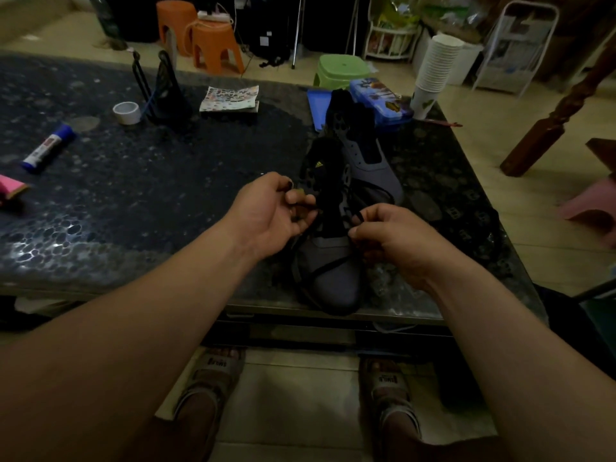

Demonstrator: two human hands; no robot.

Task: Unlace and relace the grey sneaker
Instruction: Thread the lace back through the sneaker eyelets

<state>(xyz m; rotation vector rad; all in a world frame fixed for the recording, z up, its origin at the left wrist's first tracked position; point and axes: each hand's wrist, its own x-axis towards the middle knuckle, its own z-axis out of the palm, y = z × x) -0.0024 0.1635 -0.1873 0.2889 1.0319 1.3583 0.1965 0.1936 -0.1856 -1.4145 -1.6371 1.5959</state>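
Item: grey sneaker (333, 278), lying on the dark speckled table (150, 201) at the near edge of the surface, toward the near right corner, its toe pointing at the person and reaching just past that edge. Tongue black and upright with a small yellow logo; eyelet rows partly threaded. Black lace (328, 267): one strand lies slack across the toe, the rest rises to the eyelets between the hands. Left hand (266, 213): at the sneaker's left eyelet row, fingers curled narrow, thumb and forefinger pinching the lace. Right hand (395, 241): at the right eyelet row, fingers curled narrow, thumb and forefinger pinching a small loop of the lace. Second sneaker (376, 168): just behind the first, touching it, heel toward the far right corner, no lace visible in its eyelets. Along the far edge toward the right corner: blue pencil case (380, 100); stack of paper cups (435, 66) at the corner itself. Middle of the far edge: printed sheet (230, 99). Left of it: black wire stand (165, 91) and tape roll (126, 112), side by side. Toward the left edge: glue stick (48, 148), lying flat; pink object (11, 190), cut off by the frame. On the floor beyond the far edge: two orange stools (206, 38), one green stool (341, 70).
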